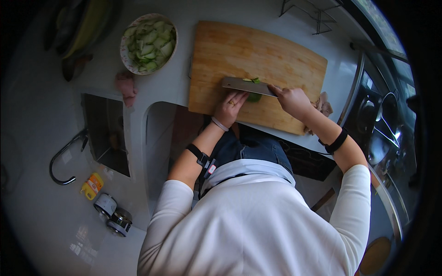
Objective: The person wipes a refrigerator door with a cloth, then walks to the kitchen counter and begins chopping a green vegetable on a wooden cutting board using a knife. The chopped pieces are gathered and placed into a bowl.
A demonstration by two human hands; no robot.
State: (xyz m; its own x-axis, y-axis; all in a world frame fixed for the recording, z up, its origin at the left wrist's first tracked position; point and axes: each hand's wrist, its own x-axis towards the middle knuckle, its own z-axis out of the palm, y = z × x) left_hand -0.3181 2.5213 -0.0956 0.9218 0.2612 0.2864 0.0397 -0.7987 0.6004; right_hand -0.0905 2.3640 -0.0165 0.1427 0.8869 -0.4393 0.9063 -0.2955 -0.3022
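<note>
A wooden cutting board [255,58] lies on the counter in front of me. My right hand [293,101] is closed on the handle end of a cleaver [247,85], whose broad blade lies across the middle of the board. Small green slices [255,80] cling to the blade's upper side. Partly under the blade is a dark green vegetable piece [255,97]. My left hand [231,107] rests on the board beside the blade, its fingertips close to that piece; whether they press on it is hard to tell. A patterned bowl [124,57] of sliced green vegetable stands left of the board.
A pink cloth [126,88] lies near the sink [107,134], with a curved faucet [57,160] beyond it. A yellow bottle [92,186] stands farther down. Another crumpled cloth [323,105] is by the board's right edge. A wire rack [321,20] is at the back; a stove [373,114] is right.
</note>
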